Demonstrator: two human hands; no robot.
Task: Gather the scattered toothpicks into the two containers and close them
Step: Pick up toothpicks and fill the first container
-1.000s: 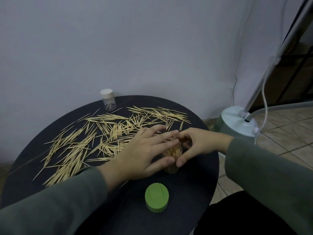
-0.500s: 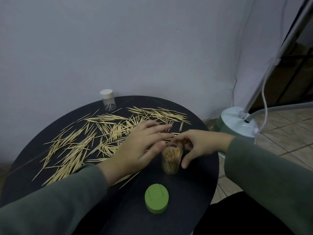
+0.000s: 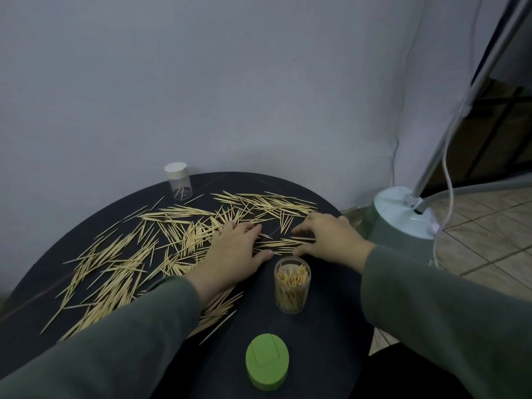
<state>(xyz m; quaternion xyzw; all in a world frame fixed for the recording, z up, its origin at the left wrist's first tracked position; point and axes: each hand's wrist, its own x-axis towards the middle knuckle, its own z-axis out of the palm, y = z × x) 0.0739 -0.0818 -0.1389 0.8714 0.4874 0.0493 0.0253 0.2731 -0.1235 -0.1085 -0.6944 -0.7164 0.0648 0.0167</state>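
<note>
Toothpicks (image 3: 121, 263) lie scattered over the left and far parts of the round black surface (image 3: 331, 326), a loose spread running from about 8 o'clock round to 1 o'clock. At 11 o'clock, by the wall, stands a small clear jar (image 3: 179, 185) with a white cap on; a few sticks show inside it.

Left hand (image 3: 233, 251) lies palm down near the middle of the surface, its fingers (image 3: 247, 227) straight and slightly spread, resting on the toothpicks beneath them; the thumb reaches out toward 3 o'clock. More toothpicks lie under and beside the green sleeve (image 3: 115, 341), toward 7 o'clock.

Between the two hands a small bunch of toothpicks (image 3: 283, 243) lies roughly crosswise on the surface.

Green lid (image 3: 267, 360) lies flat on the surface at 6 o'clock, apart from everything else.

Just above it, near the middle and slightly toward 4 o'clock, a clear cup (image 3: 292, 285) stands upright and open, partly filled with toothpicks standing on end. Neither hand touches it.

Right hand (image 3: 328, 237) rests at about 2 o'clock, just beyond the cup, its fingers (image 3: 302, 226) bent and spread, tips down on the surface at the ends of the crosswise bunch. Whether they pinch any sticks I cannot tell.

Beyond the surface's edge at 3 o'clock a pale appliance base (image 3: 403, 217) stands on the tiled floor.
</note>
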